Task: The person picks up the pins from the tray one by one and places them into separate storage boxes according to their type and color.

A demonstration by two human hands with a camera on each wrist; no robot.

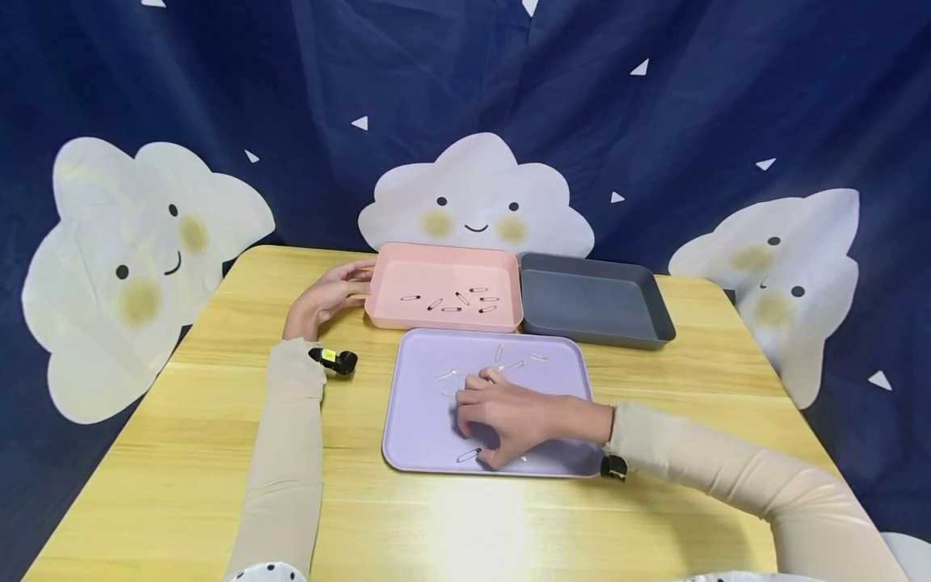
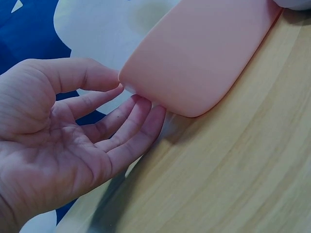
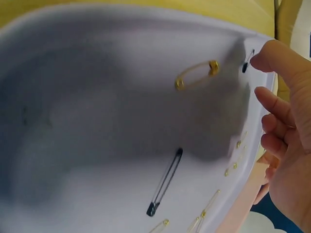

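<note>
My left hand (image 1: 327,297) touches the left end of a pink tray (image 1: 444,322). In the left wrist view, its thumb and fingertips rest along the edge of the pink tray (image 2: 194,58), fingers loosely bent. Over a lilac tray (image 1: 418,428) is my right hand (image 1: 509,411), its thumb and index finger bent and apart. Beside the thumb tip lies a black-ended safety pin (image 1: 469,456); whether they touch I cannot tell. Another black safety pin (image 3: 165,182) and a gold safety pin (image 3: 197,75) lie on the lilac tray in the right wrist view.
Several black-ended safety pins (image 1: 452,309) lie inside the pink tray. A dark grey tray (image 1: 596,295) stands to its right. More gold safety pins (image 1: 537,356) lie toward the lilac tray's far side. All trays sit on a wooden table (image 1: 364,525) before a blue curtain (image 1: 465,73).
</note>
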